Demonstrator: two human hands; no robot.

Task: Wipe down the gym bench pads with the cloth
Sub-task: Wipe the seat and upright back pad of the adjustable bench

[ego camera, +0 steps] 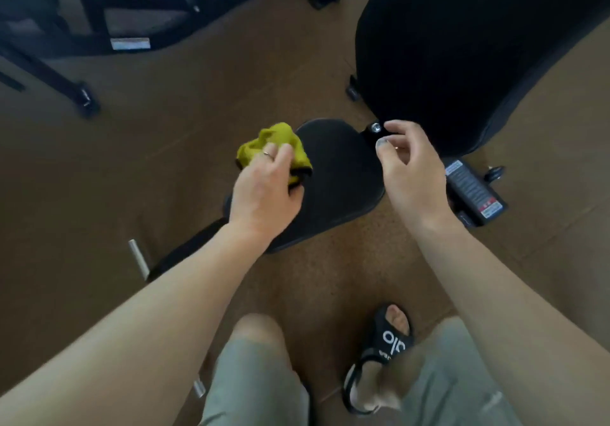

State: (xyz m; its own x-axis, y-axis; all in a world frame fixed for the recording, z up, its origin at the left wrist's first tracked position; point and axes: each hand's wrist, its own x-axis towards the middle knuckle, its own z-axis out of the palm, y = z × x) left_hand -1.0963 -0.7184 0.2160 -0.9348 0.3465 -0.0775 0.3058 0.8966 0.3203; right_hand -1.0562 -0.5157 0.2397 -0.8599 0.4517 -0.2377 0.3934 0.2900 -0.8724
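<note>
Grip, left hand (264,191): fingers curled round a bunched yellow-green cloth (274,146), holding it at the left edge of the seat pad; a ring showed on one finger.
Grip, right hand (409,168): held nothing, fingers loosely bent, thumb and forefinger near each other just above the bolted bracket (374,130); whether a fingertip touched the bracket could not be told.
Far left: black frame of another machine (99,29) stood on the brown floor (165,128), with pale labels on its bars.
Lower left: a short silver peg (138,259) stuck out beside the bench's dark base, partly hidden by the left forearm.
Cloth: crumpled, mostly over the floor side of the pad's rim, its lower edge lying against the pad.
Seat pad (340,174): black, rounded, narrower at the far end, between the two hands.
Back pad (462,52): large, black, rising to the upper right, just beyond the bracket.
Right of the hand: black frame part with a printed warning label (472,191), low beside the back pad.
Bottom: grey shorts (251,376) and a foot in a black sandal (386,349) with white lettering; the motion blur there made the lettering unreadable.
</note>
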